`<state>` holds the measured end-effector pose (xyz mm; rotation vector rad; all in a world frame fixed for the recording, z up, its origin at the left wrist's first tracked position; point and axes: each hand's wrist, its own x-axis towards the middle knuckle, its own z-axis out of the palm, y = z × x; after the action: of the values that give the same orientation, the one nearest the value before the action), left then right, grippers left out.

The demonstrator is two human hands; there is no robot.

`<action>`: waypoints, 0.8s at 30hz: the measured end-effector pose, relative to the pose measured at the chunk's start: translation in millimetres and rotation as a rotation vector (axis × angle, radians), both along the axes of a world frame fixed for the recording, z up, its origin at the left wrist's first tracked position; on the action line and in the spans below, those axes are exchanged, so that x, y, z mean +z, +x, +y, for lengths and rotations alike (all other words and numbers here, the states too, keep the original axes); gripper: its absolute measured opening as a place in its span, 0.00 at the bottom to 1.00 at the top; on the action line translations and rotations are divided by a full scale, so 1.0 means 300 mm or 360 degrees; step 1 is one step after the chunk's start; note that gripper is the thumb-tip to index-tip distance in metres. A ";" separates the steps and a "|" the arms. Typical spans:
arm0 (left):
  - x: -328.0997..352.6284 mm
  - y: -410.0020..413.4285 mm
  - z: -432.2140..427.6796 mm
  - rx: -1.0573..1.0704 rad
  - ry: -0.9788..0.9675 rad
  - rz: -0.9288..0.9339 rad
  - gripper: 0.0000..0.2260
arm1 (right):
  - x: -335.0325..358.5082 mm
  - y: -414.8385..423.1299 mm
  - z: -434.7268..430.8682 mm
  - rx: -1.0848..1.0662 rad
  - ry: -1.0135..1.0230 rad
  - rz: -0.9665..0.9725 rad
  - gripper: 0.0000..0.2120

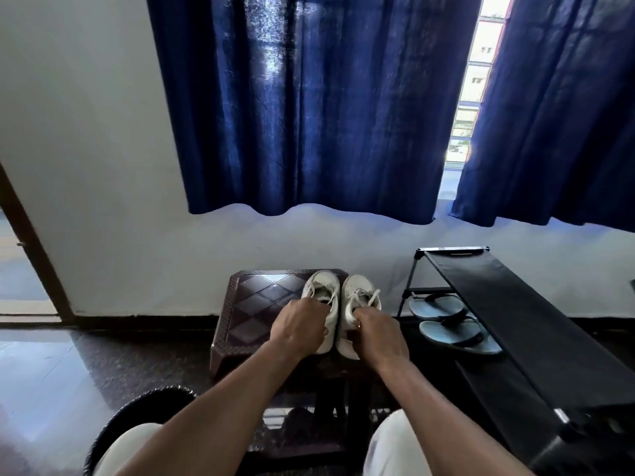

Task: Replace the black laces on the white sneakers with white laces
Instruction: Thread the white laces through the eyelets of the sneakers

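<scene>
Two white sneakers stand side by side, toes away from me, on a dark brown plastic stool (254,300). White laces run through both. My left hand (298,326) grips the left sneaker (323,286) at its opening, fingers curled into the collar. My right hand (379,333) grips the right sneaker (359,290) the same way. The heels and rear parts of both shoes are hidden under my hands. No black lace is in sight.
A black shoe rack (508,304) stands right of the stool, with a pair of blue flip-flops (453,324) on its lower shelf. Dark blue curtains (309,108) hang on the wall behind. A black round bin (137,417) sits by my left knee. A doorway opens at far left.
</scene>
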<state>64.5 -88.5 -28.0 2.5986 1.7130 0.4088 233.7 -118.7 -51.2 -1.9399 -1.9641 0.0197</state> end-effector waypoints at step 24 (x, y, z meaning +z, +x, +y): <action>0.032 1.253 0.130 -0.1128 -0.0123 -0.0297 0.15 | 0.065 0.931 -0.240 -0.1278 0.0282 0.0149 0.06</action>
<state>440.5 -49.4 -18.3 2.7625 0.6613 0.5121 513.1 -190.9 -31.8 -2.3956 -0.9783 -0.2593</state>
